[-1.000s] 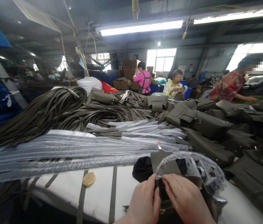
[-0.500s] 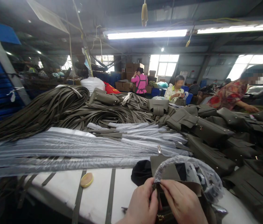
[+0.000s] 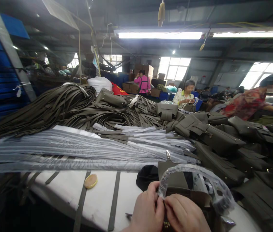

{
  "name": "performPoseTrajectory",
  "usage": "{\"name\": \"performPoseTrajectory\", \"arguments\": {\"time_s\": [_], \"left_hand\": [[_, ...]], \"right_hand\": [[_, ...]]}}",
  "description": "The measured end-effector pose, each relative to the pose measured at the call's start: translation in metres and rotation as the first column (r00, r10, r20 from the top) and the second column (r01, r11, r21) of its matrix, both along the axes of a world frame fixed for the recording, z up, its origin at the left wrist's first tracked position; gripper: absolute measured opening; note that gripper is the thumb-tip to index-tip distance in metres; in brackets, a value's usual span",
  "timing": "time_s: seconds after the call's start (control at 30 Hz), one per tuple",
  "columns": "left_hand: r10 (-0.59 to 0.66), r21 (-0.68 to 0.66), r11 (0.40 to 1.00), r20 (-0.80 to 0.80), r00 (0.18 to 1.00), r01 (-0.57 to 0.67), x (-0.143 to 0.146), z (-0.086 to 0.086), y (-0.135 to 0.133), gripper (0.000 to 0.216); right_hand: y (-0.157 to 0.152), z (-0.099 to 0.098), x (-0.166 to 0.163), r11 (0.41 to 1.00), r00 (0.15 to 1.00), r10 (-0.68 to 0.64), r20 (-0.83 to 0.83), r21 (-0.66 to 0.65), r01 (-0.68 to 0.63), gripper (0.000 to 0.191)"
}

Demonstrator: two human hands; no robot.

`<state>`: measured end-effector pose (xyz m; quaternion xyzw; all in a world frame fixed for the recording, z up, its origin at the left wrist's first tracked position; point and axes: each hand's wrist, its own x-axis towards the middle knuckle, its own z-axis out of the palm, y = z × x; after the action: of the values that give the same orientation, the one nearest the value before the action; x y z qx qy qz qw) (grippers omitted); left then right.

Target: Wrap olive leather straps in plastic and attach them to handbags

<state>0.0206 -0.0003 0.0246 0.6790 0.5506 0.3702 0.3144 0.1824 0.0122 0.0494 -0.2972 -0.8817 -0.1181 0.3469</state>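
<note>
Close in front of me stands an olive-grey handbag (image 3: 200,196), its flap (image 3: 172,174) raised with a metal clasp (image 3: 167,155) at the tip. An arched bag strap (image 3: 194,168) in clear plastic wrap curves over it. My left hand (image 3: 146,209) is closed, thumb and fingers pinching the strap's near end. Against it, my right hand (image 3: 187,211) is also closed, its fingertips pinched at the same end, just below the plastic. The fingers hide the exact spot they grip. Black cloth (image 3: 147,177) lies beside the flap.
Left of my hands, a round yellow-rimmed disc (image 3: 91,181) rests on the white table (image 3: 100,199). Plastic-wrapped straps (image 3: 61,149) lie beyond, with bare strap bundles (image 3: 54,100) behind. Finished-looking bags (image 3: 209,132) pile up at right, where a co-worker in red (image 3: 247,100) reaches across.
The plastic wrap now reaches lower, down to my fingertips, where dark strap showed before. My right hand has shifted slightly down and left. My view has turned slightly; the co-worker's arm reaches farther right.
</note>
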Motion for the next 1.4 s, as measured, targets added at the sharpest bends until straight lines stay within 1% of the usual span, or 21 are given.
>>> {"name": "performPoseTrajectory", "arguments": {"time_s": [0.1,0.17,0.2,0.27,0.3,0.37,0.4,0.43,0.47,0.57,0.63,0.73,0.83,0.93,1.03,1.07,1.13,1.17,1.27,1.33,1.4], "left_hand": [[-0.056,0.052,0.997,0.009,0.998,0.055,-0.005,0.002,0.0,0.032],[-0.068,0.133,0.989,0.003,0.998,0.067,-0.009,0.005,-0.001,0.028],[-0.056,0.173,0.983,-0.013,0.998,0.058,-0.011,0.007,-0.001,0.025],[-0.023,0.23,0.972,-0.072,0.997,0.039,-0.016,0.01,-0.001,0.023],[-0.011,0.247,0.968,-0.111,0.994,0.038,-0.018,0.011,0.0,0.024],[0.002,0.278,0.959,-0.196,0.981,0.053,-0.024,0.014,0.003,0.027],[0.0,0.297,0.952,-0.239,0.971,0.073,-0.027,0.016,0.004,0.026],[-0.01,0.319,0.942,-0.28,0.96,0.103,-0.029,0.018,0.006,0.026],[-0.024,0.34,0.93,-0.323,0.946,0.139,-0.032,0.02,0.007,0.025],[-0.066,0.39,0.883,-0.447,0.892,0.261,-0.037,0.025,0.01,0.022],[-0.07,0.413,0.855,-0.505,0.86,0.313,-0.037,0.026,0.011,0.019],[-0.029,0.441,0.837,-0.556,0.831,0.324,-0.036,0.025,0.011,0.016],[-0.012,0.441,0.827,-0.606,0.795,0.349,-0.034,0.023,0.008,0.016],[-0.034,0.418,0.811,-0.665,0.746,0.409,-0.033,0.016,0.001,0.018],[-0.061,0.406,0.764,-0.728,0.682,0.502,-0.036,0.003,-0.008,0.018],[-0.065,0.414,0.746,-0.734,0.676,0.521,-0.038,-0.001,-0.01,0.017],[-0.087,0.428,0.737,-0.708,0.701,0.523,-0.044,-0.007,-0.015,0.018],[-0.109,0.43,0.748,-0.672,0.733,0.505,-0.047,-0.008,-0.016,0.019],[-0.179,0.417,0.82,-0.464,0.867,0.393,-0.054,-0.003,-0.017,0.023],[-0.163,0.416,0.863,-0.309,0.937,0.287,-0.052,0.001,-0.013,0.032],[-0.129,0.417,0.883,-0.229,0.965,0.217,-0.045,0.001,-0.007,0.048]], "right_hand": [[0.001,-0.005,0.004,0.98,0.998,0.042,-0.049,-0.194,-0.051,0.023],[0.0,-0.007,0.009,0.944,0.997,0.014,-0.08,-0.327,-0.04,0.02],[-0.002,-0.008,0.01,0.916,0.996,-0.022,-0.091,-0.401,-0.017,0.018],[-0.006,-0.009,0.011,0.834,0.991,-0.096,-0.093,-0.55,0.03,0.016],[-0.01,-0.01,0.01,0.781,0.991,-0.106,-0.08,-0.624,0.033,0.024],[-0.016,-0.014,0.006,0.673,0.995,-0.083,-0.054,-0.739,0.016,0.044],[-0.018,-0.018,0.003,0.634,0.996,-0.071,-0.049,-0.774,0.007,0.047],[-0.02,-0.021,0.001,0.611,0.996,-0.074,-0.05,-0.792,0.005,0.045],[-0.021,-0.025,-0.002,0.6,0.994,-0.092,-0.055,-0.8,0.012,0.042],[-0.019,-0.032,-0.006,0.593,0.99,-0.122,-0.077,-0.805,0.011,0.033],[-0.017,-0.031,-0.006,0.58,0.987,-0.132,-0.095,-0.814,-0.001,0.029],[-0.016,-0.027,-0.007,0.569,0.978,-0.166,-0.123,-0.822,-0.006,0.024],[-0.019,-0.026,-0.009,0.6,0.975,-0.189,-0.12,-0.8,0.018,0.023],[-0.023,-0.033,-0.01,0.634,0.971,-0.214,-0.11,-0.771,0.053,0.027],[-0.025,-0.036,-0.01,0.643,0.961,-0.245,-0.126,-0.763,0.064,0.031],[-0.026,-0.035,-0.01,0.64,0.959,-0.254,-0.13,-0.766,0.066,0.031],[-0.027,-0.03,-0.009,0.624,0.956,-0.261,-0.135,-0.779,0.061,0.029],[-0.028,-0.027,-0.009,0.611,0.956,-0.259,-0.139,-0.79,0.051,0.027],[-0.03,-0.018,-0.009,0.584,0.952,-0.251,-0.175,-0.812,0.004,0.029],[-0.031,-0.017,-0.01,0.588,0.949,-0.257,-0.185,-0.809,0.002,0.033],[-0.033,-0.017,-0.012,0.613,0.948,-0.273,-0.165,-0.789,0.039,0.037]]}}
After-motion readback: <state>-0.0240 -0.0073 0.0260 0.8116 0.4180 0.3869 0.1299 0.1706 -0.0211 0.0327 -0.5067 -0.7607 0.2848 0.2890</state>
